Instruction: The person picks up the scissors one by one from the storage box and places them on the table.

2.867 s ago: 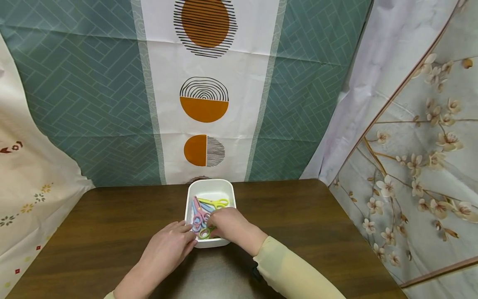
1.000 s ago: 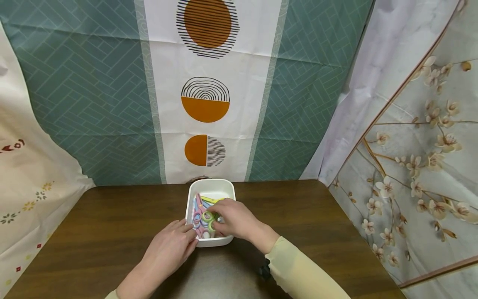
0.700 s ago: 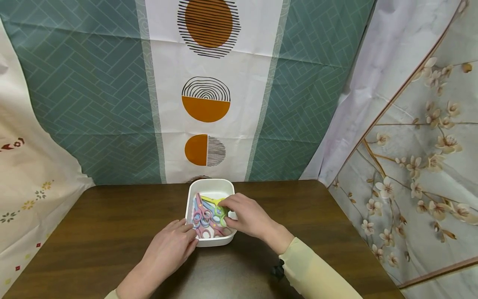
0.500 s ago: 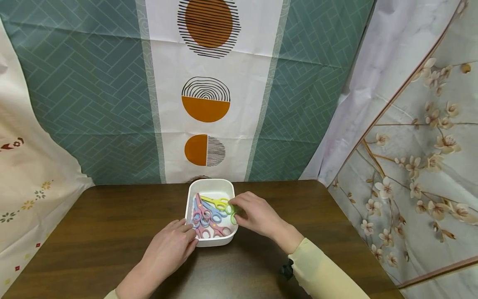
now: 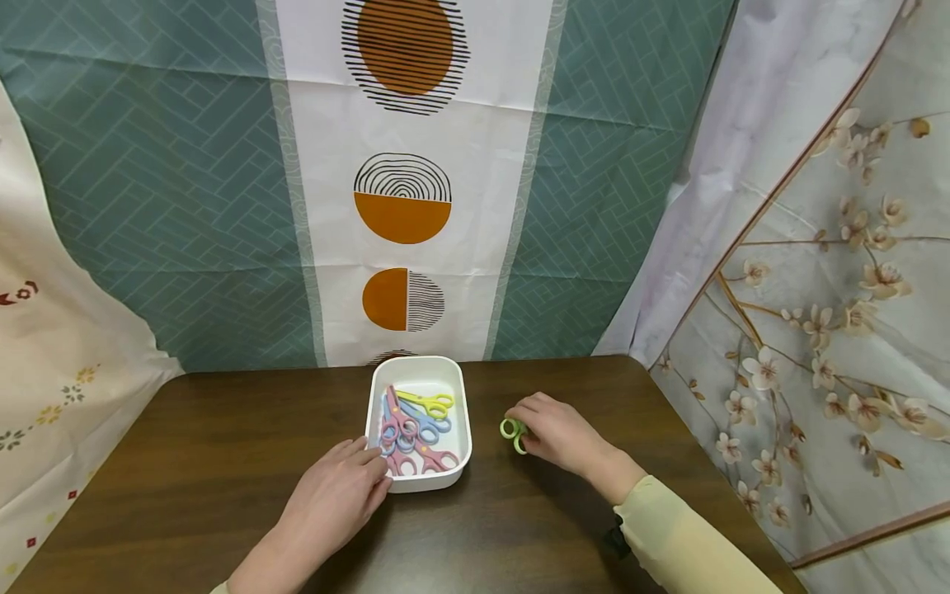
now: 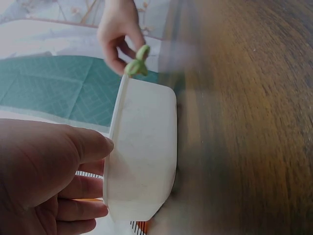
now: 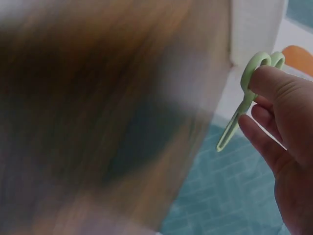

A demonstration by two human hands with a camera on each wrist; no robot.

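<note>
My right hand point(image 5: 562, 435) pinches a pair of light green scissors point(image 5: 521, 429) between thumb and fingers, just above the table to the right of the white tray point(image 5: 464, 425). In the right wrist view the scissors point(image 7: 246, 102) slant, finger loops up and blades down. Thumb and fingers of my left hand point(image 5: 330, 488) grip the tray's near-left rim; the left wrist view has the thumb on the tray's wall point(image 6: 144, 142) and the fingers behind the rim. Inside lie yellow scissors point(image 5: 421, 402), pink scissors point(image 5: 397, 412) and blue scissors point(image 5: 420, 419), partly overlapping.
The tray stands on a dark brown wooden table point(image 5: 223, 462). A green and white patterned cloth point(image 5: 200, 206) hangs behind the table's back edge. A flowered curtain point(image 5: 831, 346) closes off the right side, and a cream cloth point(image 5: 59, 330) the left.
My right hand has lifted the green scissors out of the tray and carried them rightward over its rim. The left hand stays on the tray, which has barely moved.
</note>
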